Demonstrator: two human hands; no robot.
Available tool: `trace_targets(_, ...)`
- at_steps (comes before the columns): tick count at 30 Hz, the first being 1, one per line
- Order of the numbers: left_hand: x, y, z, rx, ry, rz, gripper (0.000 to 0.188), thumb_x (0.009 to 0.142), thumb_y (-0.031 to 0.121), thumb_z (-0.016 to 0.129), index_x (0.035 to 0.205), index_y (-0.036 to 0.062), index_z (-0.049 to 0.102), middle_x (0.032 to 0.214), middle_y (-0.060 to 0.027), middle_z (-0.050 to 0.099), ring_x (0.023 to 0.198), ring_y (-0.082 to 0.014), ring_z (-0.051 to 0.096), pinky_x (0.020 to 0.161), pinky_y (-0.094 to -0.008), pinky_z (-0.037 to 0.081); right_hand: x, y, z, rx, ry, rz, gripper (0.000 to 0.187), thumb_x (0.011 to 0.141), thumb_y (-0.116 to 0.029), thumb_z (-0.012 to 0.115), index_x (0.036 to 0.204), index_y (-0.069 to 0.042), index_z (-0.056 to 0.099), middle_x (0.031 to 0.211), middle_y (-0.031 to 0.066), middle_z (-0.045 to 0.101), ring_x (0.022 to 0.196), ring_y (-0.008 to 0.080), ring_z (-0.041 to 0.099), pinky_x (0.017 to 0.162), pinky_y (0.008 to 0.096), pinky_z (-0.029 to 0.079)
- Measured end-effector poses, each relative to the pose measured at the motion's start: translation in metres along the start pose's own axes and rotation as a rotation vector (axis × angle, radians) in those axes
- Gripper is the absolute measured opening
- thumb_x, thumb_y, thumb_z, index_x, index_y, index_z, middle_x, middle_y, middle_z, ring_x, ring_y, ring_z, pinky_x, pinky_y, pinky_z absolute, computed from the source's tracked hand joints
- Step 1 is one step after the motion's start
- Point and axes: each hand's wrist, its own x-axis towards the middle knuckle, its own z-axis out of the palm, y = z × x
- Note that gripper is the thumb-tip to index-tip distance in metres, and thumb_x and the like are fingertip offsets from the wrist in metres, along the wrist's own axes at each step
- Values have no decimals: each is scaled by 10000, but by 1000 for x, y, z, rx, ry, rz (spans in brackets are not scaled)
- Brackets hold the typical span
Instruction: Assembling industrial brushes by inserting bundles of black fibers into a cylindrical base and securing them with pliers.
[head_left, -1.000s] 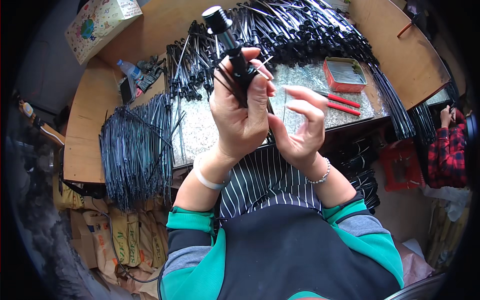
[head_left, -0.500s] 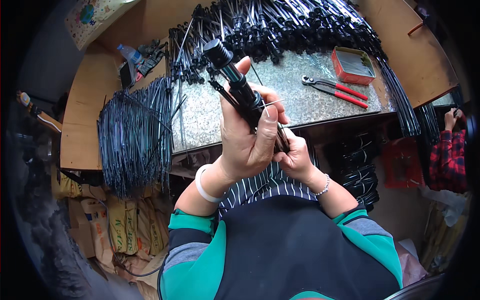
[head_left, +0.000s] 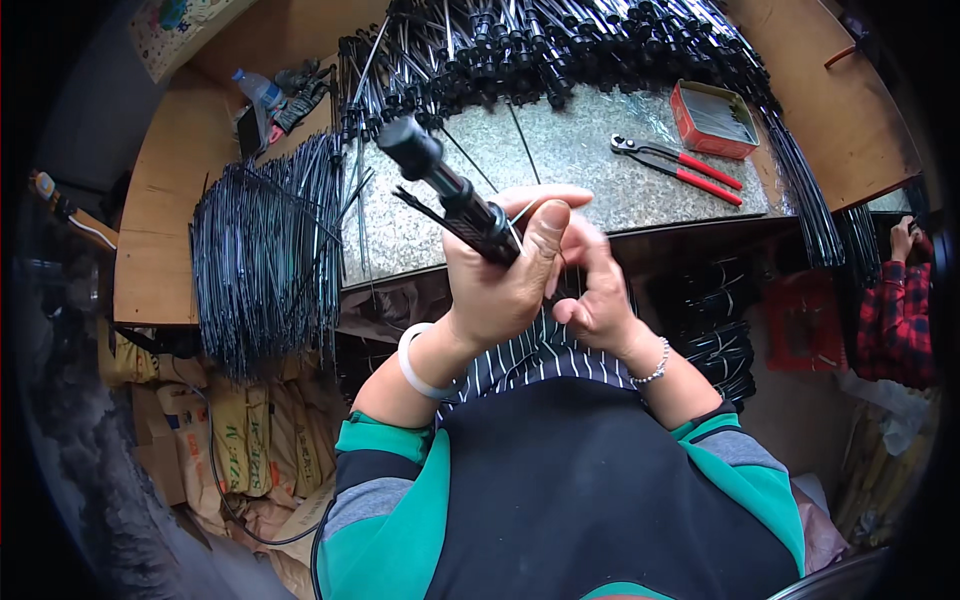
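Note:
My left hand (head_left: 505,275) is closed around a bundle of slim black rods (head_left: 468,205) with a thick round black cap at its upper end. The bundle tilts up and to the left, and a thin pale tie (head_left: 522,212) shows at my left thumb. Its lower end is hidden behind my hands. Just to the right, my right hand (head_left: 600,300) is raised with its fingers and thumb apart, slightly blurred; I see nothing held in it. Beyond them on the speckled worktop (head_left: 590,185) lie end-cutting pincers (head_left: 680,170) with red handles.
A red open tin (head_left: 715,120) holding thin pale pieces stands behind the pincers. Many black rods with dark fittings (head_left: 560,50) are heaped along the back. Another pile of thin rods (head_left: 265,260) overhangs the left edge. A person in a checked sleeve (head_left: 893,320) sits at far right.
My right hand has come off the lower part of the rod bundle and opened. My left hand still grips the bundle, whose capped end has shifted left and a little down.

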Motion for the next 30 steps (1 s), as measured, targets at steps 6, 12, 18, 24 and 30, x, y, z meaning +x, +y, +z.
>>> trace_targets(6, -12, -34, -8, 247, -36, 401, 222, 780, 125, 689, 891, -47, 601, 1102, -233, 596, 690, -130, 591, 618, -249, 478, 41, -67, -28, -791, 112, -618, 646, 710, -541, 650, 1093, -26, 579, 975, 111, 478, 912, 248, 460, 757, 337, 407)
trace_targets(12, -19, -39, -9, 491, -44, 332, 435, 721, 18, 641, 1148, -5, 564, 881, -155, 639, 609, -143, 568, 582, -250, 470, 25, -68, -23, -135, -7, -173, 122, 824, -142, 631, 777, -31, 614, 618, 11, 445, 536, 115, 392, 496, 258, 317)
trace_targets(18, -21, -34, -12, 341, -96, 138, 392, 763, -44, 555, 1152, 1, 578, 647, -17, 539, 529, -73, 484, 502, -213, 398, 28, -58, -51, 858, -358, 836, 316, 932, -266, 491, 692, -59, 483, 568, -25, 435, 401, 20, 291, 351, 177, 183)
trace_targets(24, -13, -25, -19, 71, 46, -78, 288, 919, 35, 448, 1179, -81, 493, 489, 53, 393, 359, -12, 307, 341, -176, 277, 48, 51, -162, -1322, 99, -263, 224, 799, -191, 642, 918, -17, 568, 912, 116, 559, 898, 276, 516, 794, 377, 422)
trace_targets(30, -9, -23, -24, 101, 82, -151, 293, 923, 47, 445, 1182, -84, 489, 468, 56, 378, 354, -12, 297, 340, -178, 277, 48, 46, -171, -1122, -146, 30, 210, 758, -170, 674, 892, -37, 581, 923, 117, 518, 865, 265, 506, 767, 363, 420)
